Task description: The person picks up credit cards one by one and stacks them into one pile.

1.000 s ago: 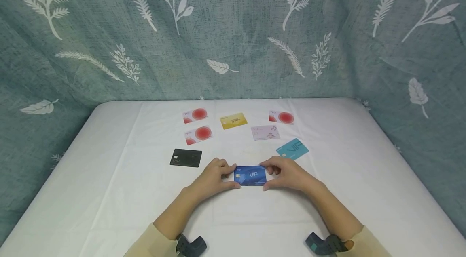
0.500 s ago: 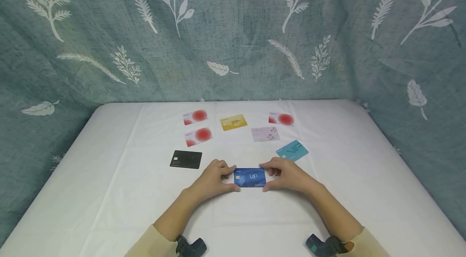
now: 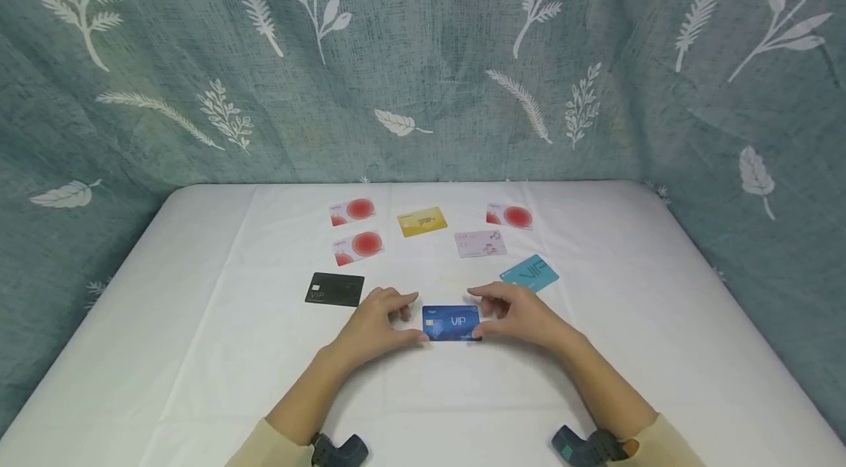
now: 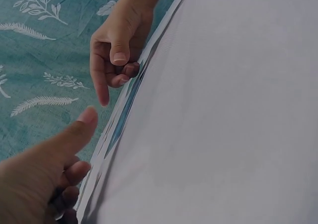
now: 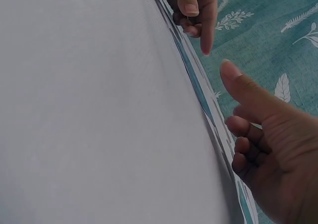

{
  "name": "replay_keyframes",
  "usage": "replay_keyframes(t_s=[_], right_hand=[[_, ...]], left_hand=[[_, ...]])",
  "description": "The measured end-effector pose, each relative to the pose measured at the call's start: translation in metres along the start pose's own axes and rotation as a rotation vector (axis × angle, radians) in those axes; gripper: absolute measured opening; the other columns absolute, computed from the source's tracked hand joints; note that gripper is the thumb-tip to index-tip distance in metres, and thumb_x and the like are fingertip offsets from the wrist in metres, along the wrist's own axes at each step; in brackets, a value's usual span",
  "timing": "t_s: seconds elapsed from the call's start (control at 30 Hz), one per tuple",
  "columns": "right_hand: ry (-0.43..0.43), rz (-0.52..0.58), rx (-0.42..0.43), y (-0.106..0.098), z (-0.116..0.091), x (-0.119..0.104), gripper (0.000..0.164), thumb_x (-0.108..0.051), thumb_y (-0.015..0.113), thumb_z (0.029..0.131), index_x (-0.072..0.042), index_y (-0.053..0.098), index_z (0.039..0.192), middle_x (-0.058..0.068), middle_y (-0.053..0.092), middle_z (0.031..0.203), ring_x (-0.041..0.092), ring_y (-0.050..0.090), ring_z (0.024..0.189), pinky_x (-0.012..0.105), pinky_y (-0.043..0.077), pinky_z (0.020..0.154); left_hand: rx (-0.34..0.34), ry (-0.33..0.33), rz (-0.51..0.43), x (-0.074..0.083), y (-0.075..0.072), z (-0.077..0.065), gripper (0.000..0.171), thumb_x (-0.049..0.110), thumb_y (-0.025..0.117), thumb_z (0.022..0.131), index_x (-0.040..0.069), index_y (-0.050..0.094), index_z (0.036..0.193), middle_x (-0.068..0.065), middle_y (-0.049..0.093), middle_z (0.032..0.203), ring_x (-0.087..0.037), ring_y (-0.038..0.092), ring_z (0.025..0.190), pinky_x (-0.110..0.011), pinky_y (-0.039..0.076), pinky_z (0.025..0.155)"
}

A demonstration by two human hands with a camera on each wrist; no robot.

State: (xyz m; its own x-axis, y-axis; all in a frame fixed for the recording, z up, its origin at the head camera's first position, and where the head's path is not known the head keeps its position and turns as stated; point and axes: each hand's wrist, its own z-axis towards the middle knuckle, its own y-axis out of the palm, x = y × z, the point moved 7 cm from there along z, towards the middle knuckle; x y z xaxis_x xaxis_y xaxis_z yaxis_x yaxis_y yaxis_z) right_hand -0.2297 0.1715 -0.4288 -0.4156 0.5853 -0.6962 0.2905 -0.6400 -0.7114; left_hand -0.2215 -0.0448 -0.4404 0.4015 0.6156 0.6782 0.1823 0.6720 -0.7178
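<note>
A blue VIP card (image 3: 452,324) with a chip lies face up on the white cloth, between both hands. My left hand (image 3: 377,320) is at its left side, thumb tip by the lower left corner and index finger spread off the card. On the other side, my right hand (image 3: 518,313) has its thumb tip at the lower right corner, with the index finger above and away from the upper edge. Both wrist views are low and show a thin blue strip (image 4: 124,114) edge-on between the left hand (image 5: 198,10) and the right hand (image 5: 283,154).
A black VIP card (image 3: 335,289) lies left, just beyond the left hand. Beyond the right hand is a teal VIP card (image 3: 530,273), partly covered. Farther back are a pink card (image 3: 480,244), a yellow card (image 3: 422,222) and white-and-red cards (image 3: 358,248). A patterned curtain (image 3: 423,70) surrounds the table.
Both hands have let go of the blue card: the index fingers have come off its upper corners and the left hand has drawn slightly left. The card stays in place.
</note>
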Motion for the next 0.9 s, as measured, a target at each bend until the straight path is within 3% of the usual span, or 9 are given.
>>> replay_keyframes(t_s=[0.07,0.17,0.3,0.37,0.63,0.9], right_hand=[[0.008,0.0,0.011,-0.001,0.001,-0.002,0.066,-0.036,0.084,0.067,-0.006,0.063,0.122,-0.004,0.056,0.083,0.011,0.048,0.073,0.02,0.041,0.064],[0.024,0.006,0.024,-0.001,0.003,-0.006,0.067,-0.037,0.084,0.067,-0.006,0.063,0.123,-0.003,0.057,0.084,0.012,0.049,0.074,0.021,0.041,0.064],[0.025,0.005,0.043,0.001,0.008,-0.011,0.065,-0.036,0.084,0.068,-0.007,0.063,0.123,-0.003,0.058,0.085,0.013,0.049,0.076,0.021,0.041,0.065],[0.02,-0.006,0.055,0.001,0.01,-0.014,0.064,-0.035,0.084,0.068,-0.007,0.063,0.122,-0.003,0.058,0.086,0.013,0.049,0.076,0.021,0.041,0.065],[0.0,-0.013,0.077,0.005,0.021,-0.025,0.064,-0.033,0.084,0.068,-0.008,0.063,0.123,-0.001,0.059,0.088,0.012,0.048,0.076,0.021,0.041,0.064],[-0.029,-0.016,0.105,0.008,0.032,-0.036,0.069,-0.034,0.084,0.069,-0.006,0.059,0.127,0.003,0.06,0.089,0.011,0.047,0.075,0.02,0.041,0.063]], left_hand=[[0.026,0.0,-0.01,0.001,-0.004,0.0,0.066,0.041,0.083,0.067,0.009,0.065,0.122,0.011,0.055,0.083,-0.008,0.045,0.087,-0.027,0.042,0.077],[0.065,0.002,-0.031,0.002,-0.011,0.0,0.064,0.037,0.084,0.067,0.007,0.065,0.121,0.008,0.057,0.084,-0.009,0.046,0.086,-0.033,0.043,0.09],[0.107,0.002,-0.02,-0.001,-0.019,-0.001,0.064,0.035,0.084,0.067,0.006,0.065,0.12,0.006,0.058,0.085,-0.011,0.048,0.084,-0.034,0.044,0.089],[0.121,-0.01,-0.004,-0.003,-0.022,-0.002,0.064,0.036,0.084,0.068,0.007,0.064,0.122,0.006,0.058,0.086,-0.01,0.048,0.085,-0.03,0.045,0.077],[0.176,-0.045,-0.021,-0.006,-0.038,-0.003,0.067,0.033,0.084,0.068,0.007,0.061,0.126,0.002,0.059,0.086,-0.017,0.049,0.087,-0.033,0.045,0.077],[0.211,-0.118,-0.046,-0.023,-0.056,-0.006,0.073,0.034,0.084,0.068,0.009,0.056,0.132,-0.002,0.061,0.094,-0.017,0.046,0.091,-0.034,0.043,0.078]])
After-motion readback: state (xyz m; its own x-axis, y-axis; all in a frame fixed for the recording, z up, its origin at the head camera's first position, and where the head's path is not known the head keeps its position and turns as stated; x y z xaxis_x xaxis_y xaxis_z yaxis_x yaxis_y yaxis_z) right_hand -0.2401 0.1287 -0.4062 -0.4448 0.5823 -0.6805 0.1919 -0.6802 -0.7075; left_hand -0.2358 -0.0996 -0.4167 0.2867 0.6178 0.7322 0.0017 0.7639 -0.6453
